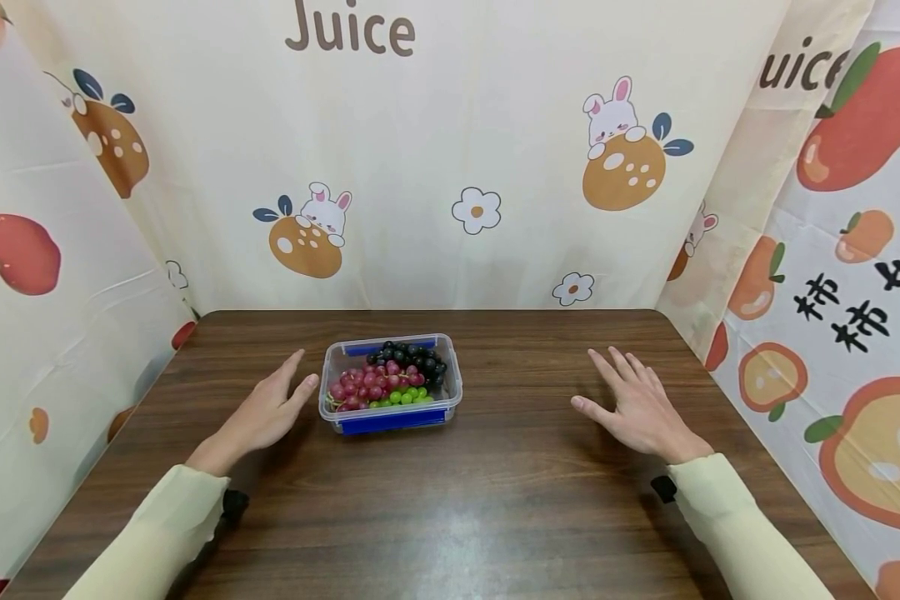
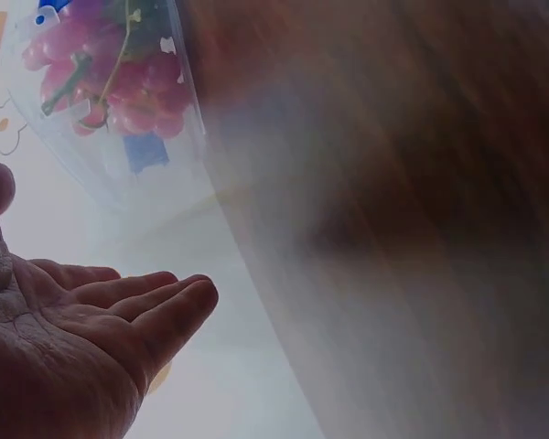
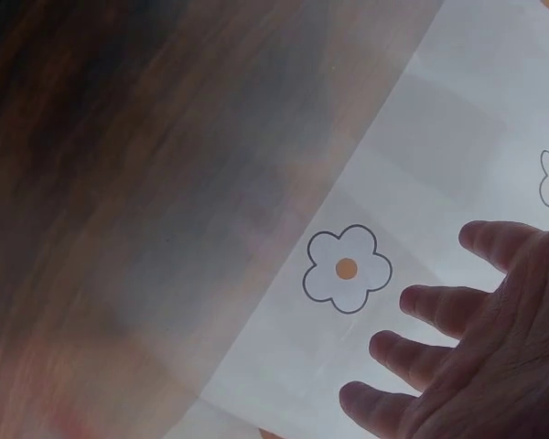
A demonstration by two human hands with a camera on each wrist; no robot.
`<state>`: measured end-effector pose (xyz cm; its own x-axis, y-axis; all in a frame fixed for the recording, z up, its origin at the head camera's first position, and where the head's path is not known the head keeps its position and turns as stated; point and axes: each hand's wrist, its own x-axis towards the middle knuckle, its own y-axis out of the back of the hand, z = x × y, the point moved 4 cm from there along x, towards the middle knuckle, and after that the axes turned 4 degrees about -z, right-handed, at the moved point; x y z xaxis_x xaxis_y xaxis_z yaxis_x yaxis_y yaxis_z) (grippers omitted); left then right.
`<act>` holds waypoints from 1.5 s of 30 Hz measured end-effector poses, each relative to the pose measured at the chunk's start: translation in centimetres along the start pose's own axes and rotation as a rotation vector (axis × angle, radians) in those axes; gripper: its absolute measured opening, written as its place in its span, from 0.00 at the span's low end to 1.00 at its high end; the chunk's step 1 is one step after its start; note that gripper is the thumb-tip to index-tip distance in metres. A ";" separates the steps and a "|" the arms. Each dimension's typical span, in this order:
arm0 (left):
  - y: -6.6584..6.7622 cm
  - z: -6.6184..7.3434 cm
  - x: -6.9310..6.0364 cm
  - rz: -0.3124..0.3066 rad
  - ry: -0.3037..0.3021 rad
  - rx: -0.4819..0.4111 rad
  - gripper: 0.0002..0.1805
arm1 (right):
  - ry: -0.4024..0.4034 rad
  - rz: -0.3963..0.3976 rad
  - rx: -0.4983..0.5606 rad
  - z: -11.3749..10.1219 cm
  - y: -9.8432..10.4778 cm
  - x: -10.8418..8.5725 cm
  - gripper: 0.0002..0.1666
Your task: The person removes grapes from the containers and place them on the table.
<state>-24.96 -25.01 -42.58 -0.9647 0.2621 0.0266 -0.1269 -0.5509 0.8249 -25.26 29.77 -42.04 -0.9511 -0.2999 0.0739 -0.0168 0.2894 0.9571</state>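
A clear plastic box (image 1: 328, 377) with blue clips stands on the table, left of the middle. Inside it lie red grapes (image 1: 371, 383), black grapes (image 1: 420, 360) and green grapes (image 1: 405, 397); no lid covers them. Just left of the box is my left hand (image 1: 264, 414), fingers extended and thumb apart, holding nothing. The left wrist view shows its palm (image 2: 64, 338) with the box wall (image 2: 91, 174) beyond. Far to the right, my right hand (image 1: 640, 410) hovers with spread fingers and nothing in it; the right wrist view shows those fingers (image 3: 430, 311) apart.
The brown wooden table (image 1: 510, 467) reaches back to a printed curtain (image 1: 510, 125). More printed cloth hangs along the left side (image 1: 82, 350) and the right side (image 1: 787, 450). A dark band (image 1: 663, 488) sits under the right sleeve.
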 end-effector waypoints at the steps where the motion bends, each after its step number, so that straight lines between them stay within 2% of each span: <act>1: 0.0 0.1 0.0 -0.002 0.000 -0.005 0.43 | 0.000 0.001 0.002 0.0 0.0 0.0 0.54; 6: -0.3 0.3 0.2 -0.009 0.000 -0.027 0.42 | 0.005 0.003 0.007 -0.2 -0.1 0.1 0.54; 19: -0.9 1.4 0.7 0.031 -0.052 -0.046 0.34 | 0.007 -0.014 0.022 -0.8 -0.5 0.3 0.54; 30: -1.2 1.9 1.1 0.020 -0.041 -0.069 0.33 | 0.023 -0.010 0.033 -1.5 -0.4 0.7 0.54; 37: -1.4 2.4 1.2 0.025 -0.071 -0.080 0.32 | 0.035 -0.017 0.044 -2.2 -0.3 1.1 0.54; 45: -1.5 2.7 1.6 0.058 -0.113 -0.074 0.30 | 0.050 -0.009 0.044 -2.9 -0.3 1.5 0.53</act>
<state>-25.67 -21.61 -42.28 -0.9392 0.3136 0.1397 -0.0928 -0.6237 0.7761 -25.77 26.58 -41.44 -0.9344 -0.3471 0.0799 -0.0403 0.3260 0.9445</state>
